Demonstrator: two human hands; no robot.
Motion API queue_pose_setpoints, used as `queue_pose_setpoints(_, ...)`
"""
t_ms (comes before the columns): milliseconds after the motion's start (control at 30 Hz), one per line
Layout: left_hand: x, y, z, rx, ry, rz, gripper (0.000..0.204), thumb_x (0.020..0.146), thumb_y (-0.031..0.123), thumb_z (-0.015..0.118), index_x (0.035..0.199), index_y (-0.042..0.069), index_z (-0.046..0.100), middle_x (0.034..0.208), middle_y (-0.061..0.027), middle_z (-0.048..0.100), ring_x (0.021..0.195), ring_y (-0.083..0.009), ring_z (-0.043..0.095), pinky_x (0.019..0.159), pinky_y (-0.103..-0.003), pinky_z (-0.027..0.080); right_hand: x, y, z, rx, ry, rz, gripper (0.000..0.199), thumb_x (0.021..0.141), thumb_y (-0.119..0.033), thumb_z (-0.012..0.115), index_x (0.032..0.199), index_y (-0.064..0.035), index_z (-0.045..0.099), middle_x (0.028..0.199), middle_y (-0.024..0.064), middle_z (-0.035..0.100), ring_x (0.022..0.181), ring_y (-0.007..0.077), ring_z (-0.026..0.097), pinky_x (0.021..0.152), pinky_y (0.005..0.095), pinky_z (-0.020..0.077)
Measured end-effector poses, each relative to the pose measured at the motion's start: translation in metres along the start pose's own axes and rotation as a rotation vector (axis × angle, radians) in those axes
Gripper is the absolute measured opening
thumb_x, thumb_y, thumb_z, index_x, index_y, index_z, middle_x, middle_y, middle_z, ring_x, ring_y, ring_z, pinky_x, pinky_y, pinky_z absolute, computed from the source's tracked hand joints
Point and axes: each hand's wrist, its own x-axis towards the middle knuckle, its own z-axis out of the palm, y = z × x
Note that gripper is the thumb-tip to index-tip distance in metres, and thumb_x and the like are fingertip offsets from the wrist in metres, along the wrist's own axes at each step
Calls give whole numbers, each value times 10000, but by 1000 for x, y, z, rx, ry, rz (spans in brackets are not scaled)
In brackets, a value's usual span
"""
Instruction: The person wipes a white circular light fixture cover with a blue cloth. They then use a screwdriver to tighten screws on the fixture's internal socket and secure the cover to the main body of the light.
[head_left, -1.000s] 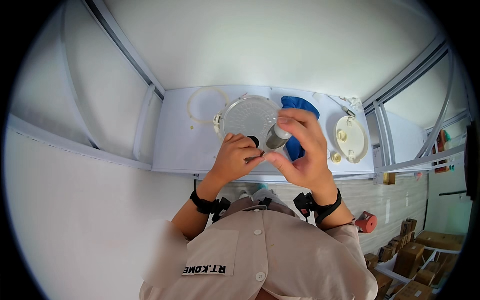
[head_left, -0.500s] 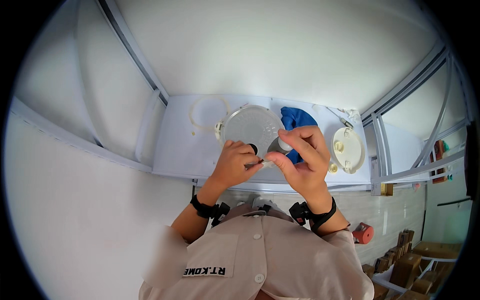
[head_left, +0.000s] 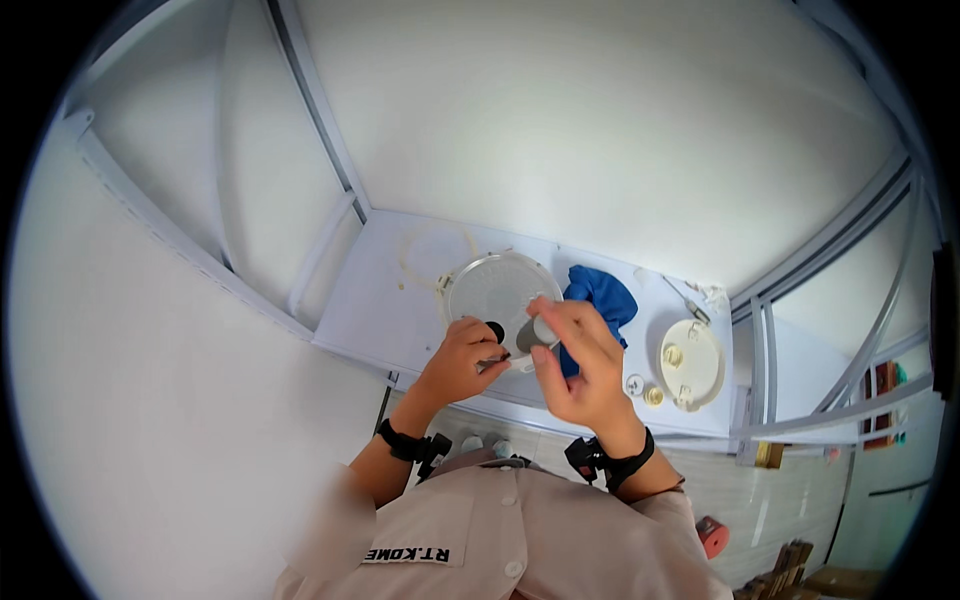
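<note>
Over the near part of a round grey disc-shaped housing with a pale rim (head_left: 478, 275), my two hands work close together. My left hand (head_left: 460, 365) is closed, its fingers pinching a small thin dark piece (head_left: 492, 362) whose kind I cannot make out. My right hand (head_left: 588, 372) holds a short grey cylinder with a white end (head_left: 535, 335) between thumb and fingers. A black round part (head_left: 495, 330) shows just beyond my left fingers; whether it is held or lies on the housing, I cannot tell.
A blue cloth (head_left: 603, 293) lies right of the housing. Farther right are a cream round cover (head_left: 705, 370), a small yellowish ring (head_left: 653, 396), a clear small disc (head_left: 634, 384) and a grey-handled tool (head_left: 697, 312). A thin pale ring (head_left: 403, 250) lies at left.
The view has tilted, so the table sits lower in the picture. My right hand has shifted slightly left with the cylinder, uncovering the clear disc. My left hand keeps its pinch.
</note>
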Motion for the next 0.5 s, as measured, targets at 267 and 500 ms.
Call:
queue_pose_setpoints(267, -2, 5, 0, 45, 43, 1, 163, 759, 116, 919, 832, 76, 779, 893, -46, 668, 947, -277, 632, 906, -425, 481, -10, 4, -11, -81, -60, 47, 485, 836, 112, 713, 1311, 16, 730, 1234, 195, 699, 1033, 312, 723, 852, 360, 594)
queue_pose_setpoints(500, -3, 1, 0, 11, 36, -49, 164, 748, 120, 929, 820, 77, 788, 868, -48, 680, 930, -278, 641, 870, -414, 498, 2, 3, 3, 53, -47, -29, 456, 858, 11, 835, 1301, -26, 733, 1209, 177, 652, 1008, 313, 708, 812, 355, 604)
